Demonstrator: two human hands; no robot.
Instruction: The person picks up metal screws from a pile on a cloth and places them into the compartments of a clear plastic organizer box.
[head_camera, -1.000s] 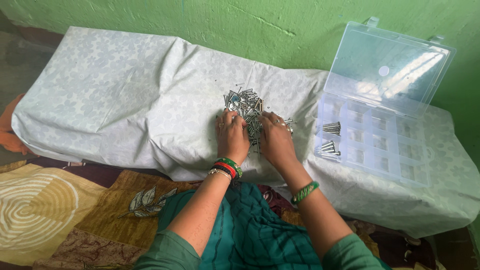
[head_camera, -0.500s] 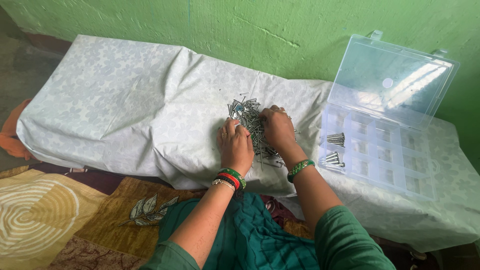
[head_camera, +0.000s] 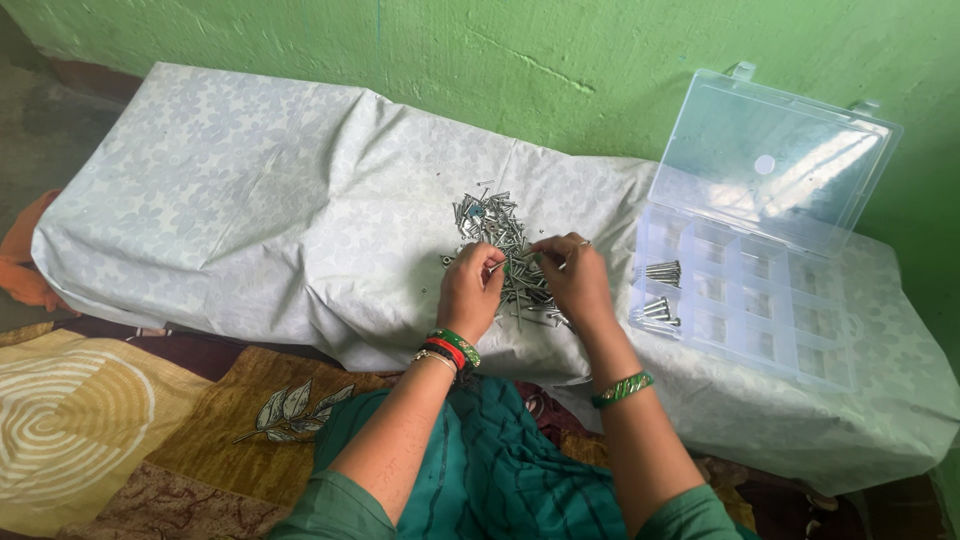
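A pile of silver screws (head_camera: 497, 225) lies on a pale floral cloth (head_camera: 250, 200). My left hand (head_camera: 468, 292) rests at the pile's near left edge, fingers curled, pinching a screw between thumb and forefinger. My right hand (head_camera: 577, 282) is on the pile's near right side, its fingertips pinched together on a screw. Both wrists wear green bangles. To the right stands an open clear plastic organizer box (head_camera: 800, 345) with its lid (head_camera: 775, 160) raised. Two of its left compartments hold sorted screws (head_camera: 662, 272).
The cloth covers a low surface against a green wall (head_camera: 560, 40). A patterned brown and yellow blanket (head_camera: 110, 420) lies at the lower left. My green clothing fills the bottom centre. Loose tiny screws dot the cloth around the pile.
My right hand has drawn back from the top of the pile toward me and now pinches at its near edge. My left hand has turned slightly inward. The view has shifted a little.
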